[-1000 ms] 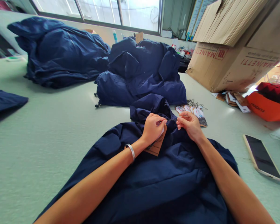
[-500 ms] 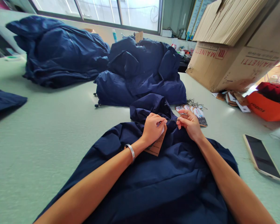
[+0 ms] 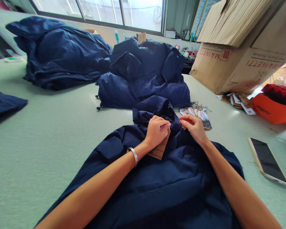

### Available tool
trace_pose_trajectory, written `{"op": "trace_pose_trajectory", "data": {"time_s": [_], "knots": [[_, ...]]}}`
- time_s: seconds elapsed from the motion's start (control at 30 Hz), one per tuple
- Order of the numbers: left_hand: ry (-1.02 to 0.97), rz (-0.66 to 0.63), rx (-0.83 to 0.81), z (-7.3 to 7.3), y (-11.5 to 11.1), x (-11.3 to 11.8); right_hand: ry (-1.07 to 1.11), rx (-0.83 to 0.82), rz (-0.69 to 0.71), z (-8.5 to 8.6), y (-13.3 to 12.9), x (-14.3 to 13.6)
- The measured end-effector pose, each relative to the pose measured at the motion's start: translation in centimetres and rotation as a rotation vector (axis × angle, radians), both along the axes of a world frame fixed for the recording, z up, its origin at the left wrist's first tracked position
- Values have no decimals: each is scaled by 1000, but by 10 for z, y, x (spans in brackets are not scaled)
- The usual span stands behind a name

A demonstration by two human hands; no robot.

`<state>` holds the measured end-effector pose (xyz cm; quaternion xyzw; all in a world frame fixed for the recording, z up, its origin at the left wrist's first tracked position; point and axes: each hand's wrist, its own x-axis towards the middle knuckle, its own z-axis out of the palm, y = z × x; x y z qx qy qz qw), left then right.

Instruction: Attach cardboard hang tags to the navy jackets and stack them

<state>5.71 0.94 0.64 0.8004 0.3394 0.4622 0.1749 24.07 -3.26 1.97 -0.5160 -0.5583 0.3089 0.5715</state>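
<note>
A navy hooded jacket [image 3: 162, 190] lies spread in front of me, its hood [image 3: 154, 109] pointing away. Near the collar, my left hand [image 3: 158, 130] pinches one end of a thin dark string [image 3: 175, 123]. A brown cardboard tag [image 3: 160, 149] hangs below that hand, partly covered by it. The string runs across to my right hand [image 3: 193, 127], whose thumb and forefinger are closed on its other end. Just beyond the right hand lies a stack of printed tags [image 3: 203, 118] with dark strings.
Navy garments are piled at the back left [image 3: 62, 54] and back centre [image 3: 147, 70] of the pale green table [image 3: 50, 143]. A cardboard box [image 3: 219, 66] stands at the back right. A phone [image 3: 268, 160] and an orange bag [image 3: 274, 109] lie at the right.
The fingers of my right hand have shifted slightly left along the string and drawn closer together. My left hand has stayed in place with the tag.
</note>
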Motion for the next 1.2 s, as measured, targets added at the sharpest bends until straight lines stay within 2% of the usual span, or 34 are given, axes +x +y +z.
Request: {"op": "trace_pose_trajectory", "data": {"time_s": [0.07,0.13,0.37,0.57,0.67,0.83,0.93,1.2], "knots": [[21,-4,11,0,0,0,-189,59,-14,6,-2,-1],[47,-3,22,1,-1,0,-292,41,11,12,-4,-2],[95,-37,82,1,-2,-1,-289,-230,171,26,-8,3],[123,-83,141,2,-3,-1,-189,-517,360,31,-14,2],[102,-111,109,3,-3,-1,-122,-592,439,31,-15,6],[-48,-107,-38,5,-4,0,266,-601,523,33,-14,12],[-109,-110,-99,6,-5,0,444,-551,522,35,-13,12],[-133,-96,-165,6,-6,0,525,-480,469,35,-13,1]]}}
